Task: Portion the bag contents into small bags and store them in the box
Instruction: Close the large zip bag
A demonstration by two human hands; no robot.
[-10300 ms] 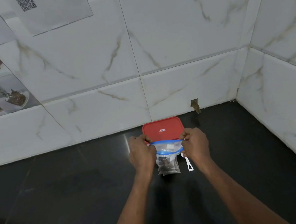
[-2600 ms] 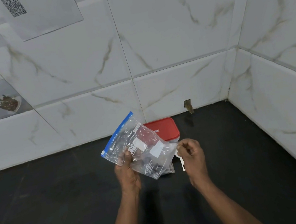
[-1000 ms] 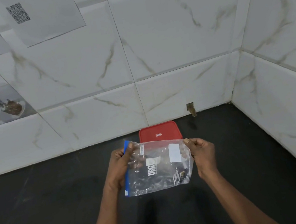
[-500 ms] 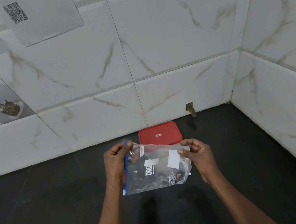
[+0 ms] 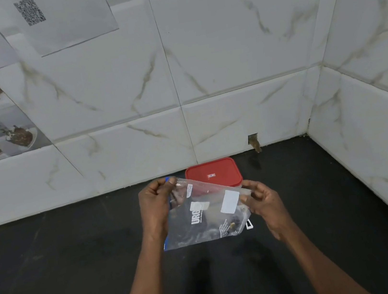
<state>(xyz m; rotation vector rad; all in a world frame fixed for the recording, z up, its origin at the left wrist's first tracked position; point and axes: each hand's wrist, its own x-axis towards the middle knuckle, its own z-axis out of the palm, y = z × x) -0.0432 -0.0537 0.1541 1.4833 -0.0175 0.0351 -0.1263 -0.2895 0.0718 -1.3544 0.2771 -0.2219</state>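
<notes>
The bag (image 5: 203,218) is clear, with a blue zip edge. It is held in the air above the black surface (image 5: 55,268), just in front of the box (image 5: 213,174). The bag lies sideways, with the zip edge on the left and running downward from the left hand (image 5: 157,202). Dark contents sit in its lower right part. A white label is on the side facing the camera.

Left hand: fingers curled, pinching the upper left corner of the bag at the zip end.

Right hand (image 5: 263,202): fingers loosely curled at the right edge of the bag. Whether they grip the edge or only touch it cannot be told.

The box stands at the back edge of the surface, against the tiled wall (image 5: 224,54), with its red lid on. The bag covers its near edge.

A white item (image 5: 249,224) lies on the surface. It is mostly hidden behind the lower right corner of the bag, and its type cannot be told.

A sheet (image 5: 63,18) with a printed code is fixed to the wall at upper left.
</notes>
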